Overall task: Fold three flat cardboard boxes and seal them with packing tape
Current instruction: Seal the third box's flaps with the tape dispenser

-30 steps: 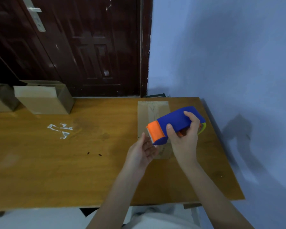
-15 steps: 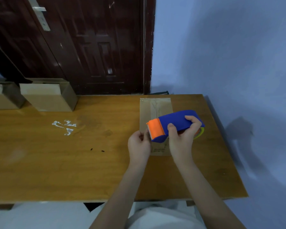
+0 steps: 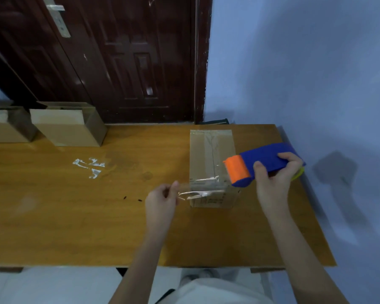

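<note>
A folded cardboard box [image 3: 208,150] stands on the wooden table [image 3: 75,216], its top seam covered with clear tape. My right hand [image 3: 274,181] grips a blue and orange tape dispenser [image 3: 261,161] at the box's right side. My left hand [image 3: 162,198] pinches the free end of a clear tape strip [image 3: 198,191] to the left of the box. The strip stretches across the box's near end toward the dispenser.
Two more folded boxes stand at the table's far left, one [image 3: 68,123] next to the other [image 3: 7,126], which the frame edge cuts. White scraps [image 3: 89,165] lie on the table. A dark door [image 3: 119,58] and a blue wall [image 3: 305,73] stand behind.
My hands have moved apart: the left one pulled tape out to the left, and the right one carried the dispenser to the right of the box.
</note>
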Motion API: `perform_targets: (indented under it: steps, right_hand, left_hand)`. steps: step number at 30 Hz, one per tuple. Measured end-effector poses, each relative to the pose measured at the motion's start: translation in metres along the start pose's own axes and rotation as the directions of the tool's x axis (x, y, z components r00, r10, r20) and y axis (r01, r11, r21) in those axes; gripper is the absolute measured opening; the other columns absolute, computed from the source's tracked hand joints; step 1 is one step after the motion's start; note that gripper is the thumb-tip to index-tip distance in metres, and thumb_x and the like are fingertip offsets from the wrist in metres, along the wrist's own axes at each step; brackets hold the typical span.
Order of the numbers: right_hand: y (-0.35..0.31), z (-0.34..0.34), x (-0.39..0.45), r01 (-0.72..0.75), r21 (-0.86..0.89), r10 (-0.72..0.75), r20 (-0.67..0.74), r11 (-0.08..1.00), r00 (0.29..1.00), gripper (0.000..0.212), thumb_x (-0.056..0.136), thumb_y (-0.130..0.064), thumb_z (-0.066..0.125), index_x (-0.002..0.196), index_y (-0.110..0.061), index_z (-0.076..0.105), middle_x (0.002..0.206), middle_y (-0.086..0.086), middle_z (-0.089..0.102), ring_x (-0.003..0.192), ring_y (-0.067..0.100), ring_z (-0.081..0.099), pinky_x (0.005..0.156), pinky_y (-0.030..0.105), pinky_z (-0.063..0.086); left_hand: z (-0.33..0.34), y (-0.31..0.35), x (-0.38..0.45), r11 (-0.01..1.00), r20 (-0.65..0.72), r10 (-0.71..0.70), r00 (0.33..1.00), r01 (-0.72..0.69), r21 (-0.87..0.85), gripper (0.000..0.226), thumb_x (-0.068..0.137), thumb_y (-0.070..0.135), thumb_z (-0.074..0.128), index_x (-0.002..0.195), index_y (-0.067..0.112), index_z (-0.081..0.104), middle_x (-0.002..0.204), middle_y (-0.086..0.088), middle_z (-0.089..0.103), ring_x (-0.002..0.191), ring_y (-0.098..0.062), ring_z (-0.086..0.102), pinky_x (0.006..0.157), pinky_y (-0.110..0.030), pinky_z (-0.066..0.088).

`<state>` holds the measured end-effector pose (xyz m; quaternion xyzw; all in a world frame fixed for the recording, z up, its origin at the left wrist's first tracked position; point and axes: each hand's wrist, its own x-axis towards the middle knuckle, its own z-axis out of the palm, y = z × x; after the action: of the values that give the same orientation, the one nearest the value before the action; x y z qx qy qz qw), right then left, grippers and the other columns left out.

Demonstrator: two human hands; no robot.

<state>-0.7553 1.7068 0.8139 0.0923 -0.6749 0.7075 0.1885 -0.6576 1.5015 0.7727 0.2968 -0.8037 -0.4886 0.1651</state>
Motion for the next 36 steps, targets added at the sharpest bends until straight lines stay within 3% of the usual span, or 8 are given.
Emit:
perform_targets:
  steps: [5,12,15,20,24,28,33,36]
  right_hand:
    - [0.013,0.004,-0.014,0.070,-0.079,-0.062,0.107,0.994,0.992,0.051,0.081,-0.007,0.065,0.108,-0.032,0.030,0.112,-0.008,0.039,0.088,-0.003,0.058,0.064,0.011,0.049]
    - [0.028,0.004,-0.028,0.136,-0.292,-0.075,0.211,0.947,0.975,0.064,0.079,0.003,0.071,0.110,-0.037,0.031,0.105,-0.013,0.043,0.088,-0.007,0.057,0.062,0.007,0.048]
    - [0.031,0.006,-0.029,0.130,-0.354,-0.054,0.217,0.926,0.975,0.057,0.080,-0.002,0.072,0.107,-0.034,0.034,0.099,-0.014,0.044,0.086,-0.003,0.059,0.060,0.011,0.050]
    - [0.034,0.012,-0.035,0.141,-0.452,-0.037,0.231,0.881,0.972,0.049,0.081,-0.009,0.073,0.110,-0.026,0.038,0.095,-0.011,0.048,0.078,0.016,0.059,0.056,0.034,0.054]
    - [0.035,0.013,-0.036,0.031,-0.588,0.108,0.200,0.808,0.974,0.048,0.081,-0.036,0.064,0.118,-0.008,0.049,0.091,-0.010,0.049,0.085,0.020,0.056,0.069,0.033,0.046]
    - [0.030,0.016,-0.034,0.242,-0.583,-0.070,0.301,0.776,0.951,0.044,0.079,-0.009,0.074,0.112,0.005,0.049,0.089,0.018,0.056,0.069,0.031,0.059,0.049,0.045,0.052]
    - [0.023,0.023,-0.030,0.438,-0.616,-0.228,0.391,0.655,0.892,0.049,0.071,0.000,0.078,0.107,-0.003,0.045,0.079,0.021,0.057,0.060,0.031,0.057,0.042,0.035,0.046]
    - [0.017,0.030,-0.028,0.503,-0.620,-0.261,0.443,0.602,0.858,0.055,0.069,0.001,0.078,0.107,-0.011,0.040,0.081,0.023,0.058,0.064,0.033,0.057,0.049,0.030,0.043]
  left_hand:
    - [-0.005,0.001,0.022,0.996,0.036,0.003,0.999,-0.007,0.093,0.035,0.091,0.045,0.055,0.068,0.020,0.066,0.052,0.006,0.062,0.052,-0.008,0.058,0.051,-0.027,0.042]
    - [0.001,-0.001,0.034,0.976,0.111,-0.023,0.994,-0.002,0.219,0.038,0.091,0.048,0.054,0.063,0.023,0.063,0.052,0.008,0.061,0.052,-0.009,0.058,0.048,-0.024,0.040]
    - [0.002,-0.003,0.036,0.960,0.123,-0.010,0.992,-0.025,0.279,0.040,0.091,0.050,0.053,0.059,0.027,0.058,0.051,0.010,0.059,0.051,-0.008,0.057,0.046,-0.023,0.036]
    - [0.001,-0.004,0.046,0.934,0.139,0.026,0.990,-0.073,0.350,0.040,0.091,0.051,0.052,0.062,0.025,0.060,0.059,0.006,0.062,0.056,-0.016,0.060,0.049,-0.027,0.044]
    - [0.004,-0.006,0.049,0.918,0.152,0.031,0.988,-0.088,0.386,0.041,0.091,0.052,0.051,0.067,0.021,0.065,0.063,0.003,0.065,0.060,-0.017,0.062,0.053,-0.031,0.049]
    - [0.008,-0.011,0.048,0.916,0.159,0.016,0.987,-0.078,0.394,0.039,0.092,0.051,0.050,0.079,0.019,0.067,0.069,0.002,0.067,0.064,-0.019,0.063,0.053,-0.031,0.050]
    - [0.014,-0.015,0.044,0.892,0.120,0.011,0.993,-0.064,0.448,0.040,0.093,0.052,0.047,0.085,0.019,0.067,0.069,0.004,0.066,0.062,-0.018,0.061,0.047,-0.024,0.039]
    - [0.022,-0.017,0.040,0.878,0.099,-0.010,0.995,-0.038,0.476,0.040,0.095,0.051,0.044,0.089,0.018,0.066,0.072,0.005,0.067,0.065,-0.018,0.062,0.051,-0.027,0.043]
